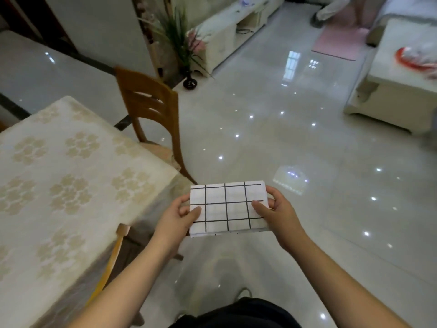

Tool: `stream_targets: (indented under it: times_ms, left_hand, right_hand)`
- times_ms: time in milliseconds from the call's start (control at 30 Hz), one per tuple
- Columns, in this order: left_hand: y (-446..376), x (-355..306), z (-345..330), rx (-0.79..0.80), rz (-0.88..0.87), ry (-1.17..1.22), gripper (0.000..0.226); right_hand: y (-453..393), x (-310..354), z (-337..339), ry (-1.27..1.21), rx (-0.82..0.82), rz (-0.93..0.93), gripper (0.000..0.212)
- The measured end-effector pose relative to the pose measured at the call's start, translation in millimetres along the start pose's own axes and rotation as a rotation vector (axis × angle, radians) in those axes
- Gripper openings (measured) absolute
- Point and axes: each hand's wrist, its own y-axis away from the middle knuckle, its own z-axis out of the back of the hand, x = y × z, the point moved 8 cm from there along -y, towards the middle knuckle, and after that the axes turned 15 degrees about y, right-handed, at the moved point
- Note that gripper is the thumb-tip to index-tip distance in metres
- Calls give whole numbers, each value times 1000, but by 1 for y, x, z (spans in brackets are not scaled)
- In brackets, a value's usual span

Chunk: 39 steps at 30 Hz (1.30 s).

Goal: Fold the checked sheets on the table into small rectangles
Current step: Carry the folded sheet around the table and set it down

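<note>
Both hands, left (176, 215) and right (279, 213), pinch the folded checked sheet (228, 208) by its ends.

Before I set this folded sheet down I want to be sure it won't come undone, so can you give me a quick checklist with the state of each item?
1. Checked sheet is folded into a small rectangle: ok.
2. Left hand pinches its left edge, thumb on top: ok.
3. Right hand pinches its right edge, thumb on top: ok.
4. Layers line up along the near edge: not ok, a lower layer peeks out slightly.
5. Sheet is over the table: not ok, it is held in the air over the floor, to the right of the table corner.
6. More sheets left to fold: cannot tell, none shows on the visible tabletop.
</note>
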Motion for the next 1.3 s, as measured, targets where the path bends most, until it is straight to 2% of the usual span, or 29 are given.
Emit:
stream_targets:
  times_ms: [233,433,733,967,1300]
  left_hand:
    - [-37,-22,-54,78,-20,-58,36]
    - [-84,-38,-70,72,-67,-117,35]
    - [-198,-74,-39,6,-75,-174,46]
    - [-262,-120,-21,-23,-98,-188,41]
    - [-362,-168,-55,-156,-96,-146,33]
  right_hand:
    - [-31,2,45,-9,-65,-35,38]
    - [-76,9,58,108,-125,-46,38]
    - [-185,64,25,161,-47,-16,34]
    - [-254,102,0,186,-4,8,32]
    - [-384,151,18,178,42,50,35]
